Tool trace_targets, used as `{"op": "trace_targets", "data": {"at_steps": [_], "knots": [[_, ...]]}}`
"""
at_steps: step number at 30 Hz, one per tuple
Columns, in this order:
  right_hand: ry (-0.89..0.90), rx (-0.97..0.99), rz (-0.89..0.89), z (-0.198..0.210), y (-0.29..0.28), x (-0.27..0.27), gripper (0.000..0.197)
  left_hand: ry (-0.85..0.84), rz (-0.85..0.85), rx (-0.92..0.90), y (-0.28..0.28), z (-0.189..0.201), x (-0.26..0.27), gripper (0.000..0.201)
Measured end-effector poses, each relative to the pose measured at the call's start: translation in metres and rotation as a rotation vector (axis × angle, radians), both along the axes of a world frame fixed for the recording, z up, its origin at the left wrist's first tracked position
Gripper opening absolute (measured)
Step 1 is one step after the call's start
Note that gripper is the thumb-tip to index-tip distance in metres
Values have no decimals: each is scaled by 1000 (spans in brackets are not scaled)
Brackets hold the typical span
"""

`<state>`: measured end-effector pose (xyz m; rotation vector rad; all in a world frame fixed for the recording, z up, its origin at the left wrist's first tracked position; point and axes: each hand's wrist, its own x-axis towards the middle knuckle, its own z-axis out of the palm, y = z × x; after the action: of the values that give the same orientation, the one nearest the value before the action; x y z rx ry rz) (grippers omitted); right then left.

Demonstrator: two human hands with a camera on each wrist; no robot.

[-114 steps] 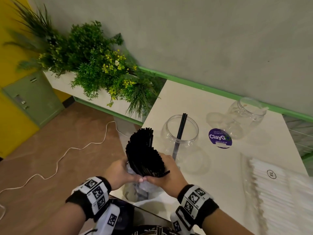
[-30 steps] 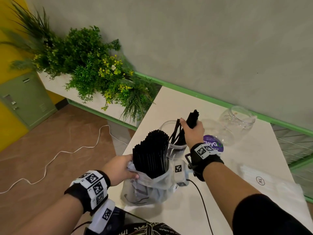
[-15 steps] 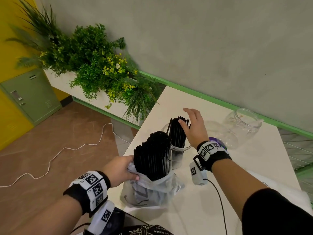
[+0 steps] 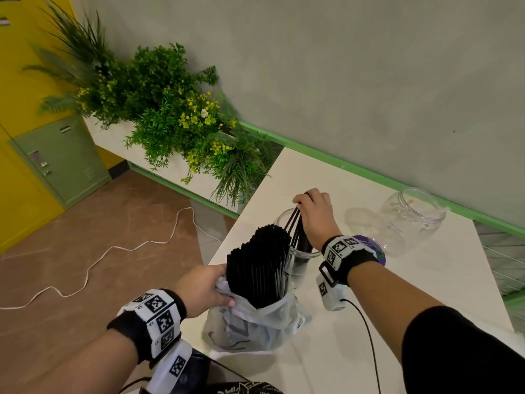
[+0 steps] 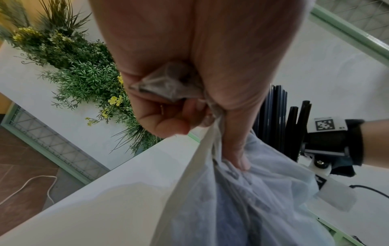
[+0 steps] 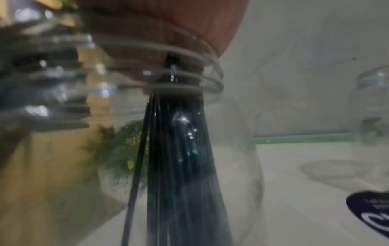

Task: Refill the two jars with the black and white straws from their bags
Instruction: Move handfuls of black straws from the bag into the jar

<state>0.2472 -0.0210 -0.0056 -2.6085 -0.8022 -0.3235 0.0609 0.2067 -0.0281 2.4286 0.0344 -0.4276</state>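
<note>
Steadying the bag point(image 4: 255, 325) is the left hand's point(image 4: 203, 290) job: fingers curled, pinching the bunched plastic at its mouth, keeping the black straws point(image 4: 260, 270) upright. Beyond it, the right hand point(image 4: 314, 216) grips a small bundle point(image 4: 298, 231) standing in the near jar point(image 4: 305, 264). Release only once they rest on the base. The second jar point(image 4: 412, 220) waits farther back.

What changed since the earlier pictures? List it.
The right hand, open half a second ago, now grips the black straws standing in the near clear jar. The left hand still holds the plastic bag; the far jar stays empty.
</note>
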Motion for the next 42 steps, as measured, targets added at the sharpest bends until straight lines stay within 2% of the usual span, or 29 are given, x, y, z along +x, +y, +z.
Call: {"op": "trace_targets", "data": {"at_steps": [4,6,8,10,13,16,19,21,23,26,28,32,35,38,40,42], "knots": [[53,62,-122,13,-12,-11,26,-2,-2,1,-1,0,0,47],[-36,223,-158,22,-22,-31,24,-1,2,-4,0,0,-1,47],[-79,448,-145,27,-31,-65,13,3,6,-16,1,-1,-2,45],[123,560,-118,19,-40,-103,7,3,6,-23,2,-3,-4,44],[555,537,-116,-10,-49,-142,12,-15,-3,-32,1,-4,-5,41],[840,471,-105,-28,-48,-153,27,-41,-50,-33,-5,-3,-7,40],[1129,602,-165,-31,-29,-154,25,-58,-88,-35,-10,-3,-9,43],[1109,630,-206,-30,-21,-155,31,-72,-98,-36,-13,-2,-10,46],[1014,651,-185,-28,-20,-157,38,-103,-66,-65,-15,2,-12,48],[881,771,-76,-17,-23,-160,28,-202,41,-171,-13,9,-18,60],[823,798,-27,-12,-25,-159,30,-200,102,-219,-10,10,-18,71],[684,621,-62,-27,-31,-156,38,-102,125,-302,-4,-3,-15,85],[520,450,-58,-33,-30,-163,47,-72,99,-326,-1,-9,-13,66],[359,418,-10,-22,-33,-174,49,-54,88,-311,0,-7,-11,52],[360,369,83,-9,-32,-180,68,-53,98,-308,2,-9,-9,55],[372,244,175,-1,-26,-181,88,-52,106,-300,2,-10,-7,49]]}}
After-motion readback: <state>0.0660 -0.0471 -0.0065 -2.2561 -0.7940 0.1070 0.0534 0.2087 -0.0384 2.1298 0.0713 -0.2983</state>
